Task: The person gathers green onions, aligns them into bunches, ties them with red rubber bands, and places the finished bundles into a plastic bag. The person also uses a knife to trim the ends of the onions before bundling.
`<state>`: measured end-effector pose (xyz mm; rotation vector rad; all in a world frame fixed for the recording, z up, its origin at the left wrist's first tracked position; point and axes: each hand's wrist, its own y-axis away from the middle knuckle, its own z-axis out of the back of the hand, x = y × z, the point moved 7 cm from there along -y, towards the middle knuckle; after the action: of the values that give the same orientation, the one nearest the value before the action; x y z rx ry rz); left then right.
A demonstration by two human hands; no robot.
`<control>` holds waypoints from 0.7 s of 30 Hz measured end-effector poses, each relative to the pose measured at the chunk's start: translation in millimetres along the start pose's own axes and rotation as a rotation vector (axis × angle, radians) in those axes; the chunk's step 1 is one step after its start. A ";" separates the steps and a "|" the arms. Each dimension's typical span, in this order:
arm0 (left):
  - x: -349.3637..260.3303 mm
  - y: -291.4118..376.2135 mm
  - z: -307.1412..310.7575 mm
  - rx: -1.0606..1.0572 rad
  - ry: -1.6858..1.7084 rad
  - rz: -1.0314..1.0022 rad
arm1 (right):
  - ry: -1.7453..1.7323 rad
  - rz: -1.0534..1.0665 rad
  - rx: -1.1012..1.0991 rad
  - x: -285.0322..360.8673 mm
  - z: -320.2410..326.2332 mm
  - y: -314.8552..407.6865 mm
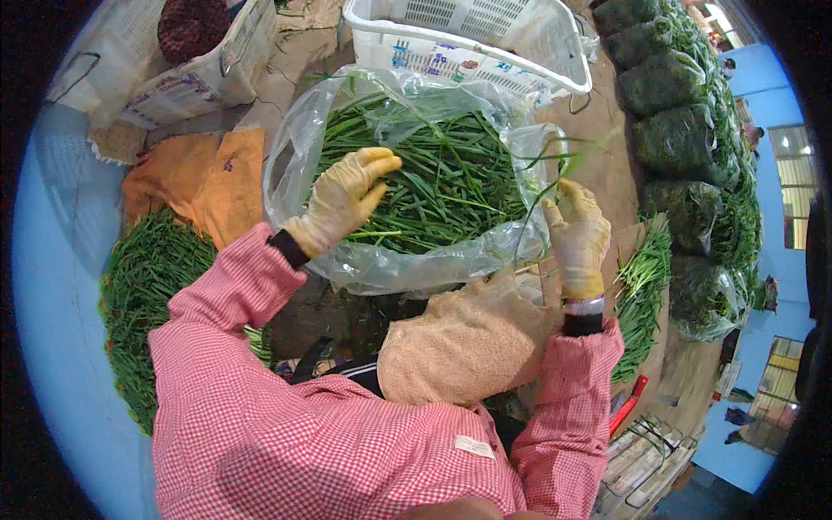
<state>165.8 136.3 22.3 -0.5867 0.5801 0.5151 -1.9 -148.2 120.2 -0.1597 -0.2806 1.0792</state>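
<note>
Cut green leaf blades point(435, 175), long and flat like garlic chives, fill a clear plastic bag point(416, 266) in front of me. My left hand point(348, 198), in a pale yellowish glove, is over the left part of the leaves; its thumb is apart from the fingers and nothing shows in its grasp. To the right of the bag, my gloved right hand point(578, 224) pinches a few thin leaf blades point(565, 156) between thumb and fingers. Some of these stick up and blur, while one hangs down past the bag's edge. A tan cloth point(461, 338) covers my lap.
White plastic crates point(468, 58) stand beyond the bag and at upper left point(195, 84). Orange cloth point(227, 175) lies above a leaf pile point(156, 279) on the left. At right are loose leaves point(640, 292), a red-handled tool point(628, 406) and several filled bags point(676, 143).
</note>
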 end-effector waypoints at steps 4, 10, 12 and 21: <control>92.6 -7.0 -11.4 -0.077 -0.384 0.195 | -0.466 0.153 -0.136 55.2 17.7 25.2; 183.5 9.9 -9.1 0.452 -0.660 0.494 | -0.537 0.171 0.128 92.8 -5.6 65.8; 187.2 4.4 -11.2 0.443 -0.784 0.396 | -0.481 0.190 0.205 95.0 -14.4 71.1; 189.7 -8.6 -26.9 0.517 -0.949 0.438 | -0.515 0.221 0.277 96.1 -17.4 74.5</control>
<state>298.3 166.2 -113.0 0.3103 -0.0930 0.9330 -17.1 -28.4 98.2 0.3488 -0.5796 1.3590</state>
